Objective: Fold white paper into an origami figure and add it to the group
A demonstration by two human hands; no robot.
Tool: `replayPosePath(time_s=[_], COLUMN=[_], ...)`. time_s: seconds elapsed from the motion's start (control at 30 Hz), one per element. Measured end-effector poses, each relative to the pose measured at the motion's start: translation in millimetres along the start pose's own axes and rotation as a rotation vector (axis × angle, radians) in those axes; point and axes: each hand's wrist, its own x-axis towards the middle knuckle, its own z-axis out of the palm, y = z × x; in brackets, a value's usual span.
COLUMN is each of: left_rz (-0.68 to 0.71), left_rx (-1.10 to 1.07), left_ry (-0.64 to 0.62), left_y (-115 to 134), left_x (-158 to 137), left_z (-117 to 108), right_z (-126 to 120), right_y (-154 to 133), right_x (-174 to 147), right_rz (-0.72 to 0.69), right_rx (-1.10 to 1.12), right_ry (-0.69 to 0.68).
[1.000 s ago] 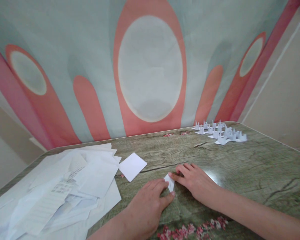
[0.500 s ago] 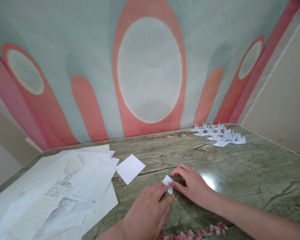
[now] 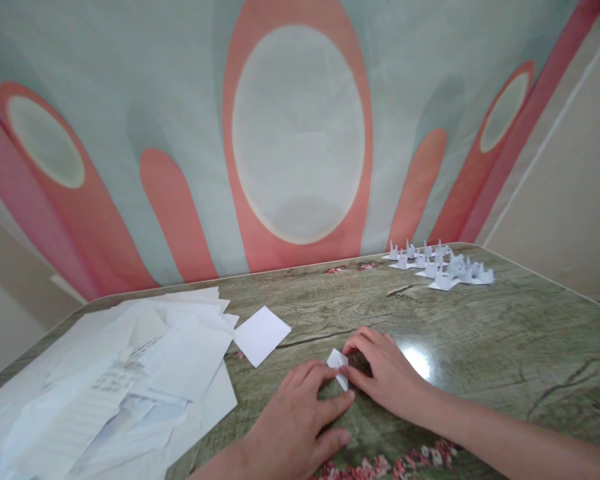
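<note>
A small folded piece of white paper (image 3: 337, 359) lies on the table between my hands, its lower end narrowing to a point. My left hand (image 3: 300, 413) rests beside it with fingers apart; the index fingertip touches the paper's left edge, while the thumb is stretched out below. From the other side, my right hand (image 3: 380, 363) has its thumb pressed on the paper and its fingers curled at the right corner. Further left lies a white paper square (image 3: 263, 336), turned like a diamond, one corner near the paper pile.
A large loose pile of white sheets (image 3: 180, 347), some printed, covers the table's left side. Several folded white paper figures (image 3: 443, 267) with upright points stand at the back right. Behind the wood-patterned table (image 3: 505, 333) hangs a printed backdrop (image 3: 300, 133).
My left thumb and lower fingers have spread away from the folded paper, which shows more now. My right hand has barely moved.
</note>
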Motion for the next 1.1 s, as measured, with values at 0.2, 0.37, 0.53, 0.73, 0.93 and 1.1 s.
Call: replayPosePath(time_s=[0.2,0.37,0.53,0.73,0.93,1.1], left_rz=[-0.116,-0.336,-0.417,-0.405,-0.382,-0.351], left_rx=[-0.179,-0.094,-0.081,-0.13,-0.452,-0.912], left_ry=[0.101,0.181,0.169,0.193,0.243,0.362], left_y=[-3.1,-14.5,-21.2,-28.3,-34.5,-33.6], left_x=[5.1,24.1,47.3,58.0,60.5,65.8], left_z=[-5.2,-1.9,1.9,9.2,12.5,16.2], right_z=[-1.4,-0.1,-2.6,-4.7,-5.1,-7.3], right_y=[-0.8,0.4,-0.6,-1.2,1.8,3.5], right_x=[-0.2,-1.3,-1.3,-2.0,0.2,1.8], right_rz=[-0.003,-0.025,-0.022,-0.019,-0.041,-0.019], right_rx=[-0.022,-0.039,-0.047,-0.04,0.055,0.21], right_ry=[-0.01,-0.001,-0.014,-0.038,-0.054,-0.102])
